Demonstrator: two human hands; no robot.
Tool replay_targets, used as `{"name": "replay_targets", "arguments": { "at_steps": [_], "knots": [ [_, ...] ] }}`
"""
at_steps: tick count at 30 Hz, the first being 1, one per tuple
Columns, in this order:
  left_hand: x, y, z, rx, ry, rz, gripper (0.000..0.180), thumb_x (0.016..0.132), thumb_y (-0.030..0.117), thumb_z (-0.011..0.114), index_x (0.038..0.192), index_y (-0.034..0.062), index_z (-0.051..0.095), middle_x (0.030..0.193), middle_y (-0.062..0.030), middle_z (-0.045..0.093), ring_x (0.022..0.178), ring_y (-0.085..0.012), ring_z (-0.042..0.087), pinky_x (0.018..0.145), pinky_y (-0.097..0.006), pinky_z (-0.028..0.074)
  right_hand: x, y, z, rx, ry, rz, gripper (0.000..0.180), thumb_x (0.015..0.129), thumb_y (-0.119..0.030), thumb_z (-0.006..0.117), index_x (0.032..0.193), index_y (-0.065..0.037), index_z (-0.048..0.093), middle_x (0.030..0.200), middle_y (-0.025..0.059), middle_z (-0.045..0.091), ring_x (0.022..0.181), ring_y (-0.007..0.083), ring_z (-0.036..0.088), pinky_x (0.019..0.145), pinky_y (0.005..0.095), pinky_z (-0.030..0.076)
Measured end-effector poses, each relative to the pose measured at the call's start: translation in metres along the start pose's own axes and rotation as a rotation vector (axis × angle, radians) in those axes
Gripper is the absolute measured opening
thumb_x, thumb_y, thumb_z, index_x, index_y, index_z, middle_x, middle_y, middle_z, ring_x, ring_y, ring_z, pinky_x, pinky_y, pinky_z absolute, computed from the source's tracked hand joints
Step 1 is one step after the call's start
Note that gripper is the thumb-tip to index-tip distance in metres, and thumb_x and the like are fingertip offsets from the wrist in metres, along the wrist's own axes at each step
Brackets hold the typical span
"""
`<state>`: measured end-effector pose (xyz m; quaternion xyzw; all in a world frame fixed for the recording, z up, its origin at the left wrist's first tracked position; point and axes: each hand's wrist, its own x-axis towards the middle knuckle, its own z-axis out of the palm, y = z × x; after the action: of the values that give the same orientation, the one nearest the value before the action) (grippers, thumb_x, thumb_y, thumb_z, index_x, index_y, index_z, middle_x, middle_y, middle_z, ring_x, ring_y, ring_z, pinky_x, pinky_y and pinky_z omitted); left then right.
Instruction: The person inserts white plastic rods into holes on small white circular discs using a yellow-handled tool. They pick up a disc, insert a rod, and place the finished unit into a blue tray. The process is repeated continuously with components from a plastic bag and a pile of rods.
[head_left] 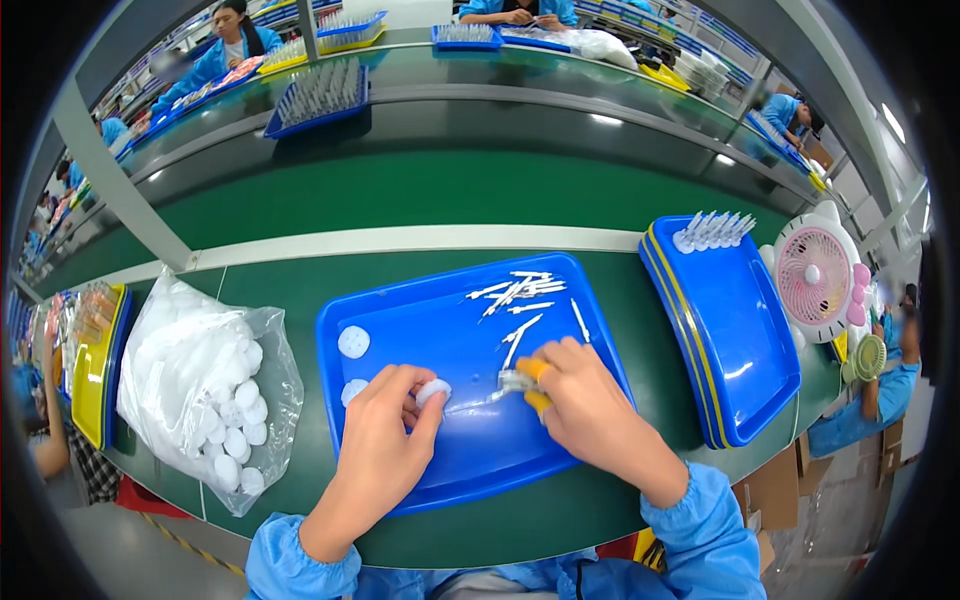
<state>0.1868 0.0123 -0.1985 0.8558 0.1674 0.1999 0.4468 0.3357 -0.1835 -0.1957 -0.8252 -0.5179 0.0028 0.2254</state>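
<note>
Between the thumb and fingers of my left hand [385, 430] is a small round white disc [434, 391]. My right hand [590, 395] is closed on small pliers [512, 382] with yellow-orange handles, partly blurred. Their silvery jaws point toward the disc, and a thin pale piece seems to lie between them; its outline is too faint to make out. Both hands are over a blue tray [470, 485]. Another white disc [353, 342] lies near the tray's left wall, and one more [354, 391] is beside my left hand. Several thin white sticks [522, 290] are scattered at the tray's far side.
Left of the tray, a clear plastic bag [190, 350] spills white discs. Stacked blue and yellow trays [740, 375] stand at right, with upright clear pieces [714, 231] in the top one. Beyond are a pink-and-white fan [812, 272], a rail [420, 240] and a conveyor [420, 195]; people work farther off.
</note>
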Motion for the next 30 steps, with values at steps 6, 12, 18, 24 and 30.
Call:
{"name": "replay_targets", "arguments": {
  "at_steps": [6, 12, 18, 24, 30],
  "knots": [
    [0.002, 0.0, 0.0, -0.016, -0.031, -0.003, 0.01, 0.095, 0.002, 0.075, 0.102, -0.0048, 0.071, 0.09, -0.0122, 0.075, 0.069, -0.0162, 0.072, 0.063, -0.029, 0.057, -0.018, -0.009, -0.009, 0.084, -0.087, -0.047, 0.027, 0.071, 0.008, 0.074, 0.098, 0.009, 0.077, 0.113, 0.0148, 0.068, 0.103, 0.0303, 0.059, 0.088, 0.0403, 0.048],
    [0.002, -0.001, 0.0, -0.106, -0.038, -0.078, 0.011, 0.097, 0.003, 0.075, 0.104, -0.0049, 0.071, 0.093, -0.0127, 0.074, 0.073, -0.018, 0.073, 0.065, -0.03, 0.059, -0.016, -0.012, -0.019, 0.134, -0.099, 0.015, 0.031, 0.069, 0.007, 0.075, 0.1, 0.007, 0.079, 0.113, 0.0141, 0.067, 0.105, 0.0298, 0.058, 0.088, 0.0398, 0.047],
    [0.004, 0.001, -0.002, -0.158, -0.115, -0.132, 0.013, 0.1, 0.003, 0.072, 0.109, -0.0057, 0.068, 0.095, -0.0133, 0.076, 0.079, -0.017, 0.076, 0.069, -0.028, 0.06, -0.015, -0.017, -0.035, 0.222, -0.009, 0.04, 0.038, 0.072, 0.008, 0.074, 0.11, 0.005, 0.078, 0.111, 0.0132, 0.066, 0.103, 0.0304, 0.058, 0.086, 0.0395, 0.046],
    [-0.006, 0.007, 0.004, -0.514, -0.241, -0.256, 0.018, 0.099, 0.0, 0.073, 0.115, -0.0059, 0.069, 0.105, -0.0114, 0.074, 0.091, -0.0148, 0.075, 0.075, -0.026, 0.059, -0.019, -0.037, -0.017, 0.605, 0.077, 0.025, 0.038, 0.082, 0.008, 0.075, 0.12, 0.004, 0.072, 0.091, 0.0173, 0.068, 0.081, 0.0371, 0.066, 0.067, 0.0448, 0.051],
    [-0.011, 0.01, 0.007, -0.563, -0.265, -0.219, 0.021, 0.098, -0.002, 0.072, 0.118, -0.0062, 0.07, 0.109, -0.0116, 0.071, 0.095, -0.0155, 0.075, 0.079, -0.027, 0.061, -0.021, -0.039, -0.001, 0.589, 0.076, 0.022, 0.045, 0.082, 0.007, 0.076, 0.126, 0.004, 0.068, 0.095, 0.018, 0.069, 0.083, 0.0357, 0.064, 0.075, 0.0436, 0.053]
  ]
}}
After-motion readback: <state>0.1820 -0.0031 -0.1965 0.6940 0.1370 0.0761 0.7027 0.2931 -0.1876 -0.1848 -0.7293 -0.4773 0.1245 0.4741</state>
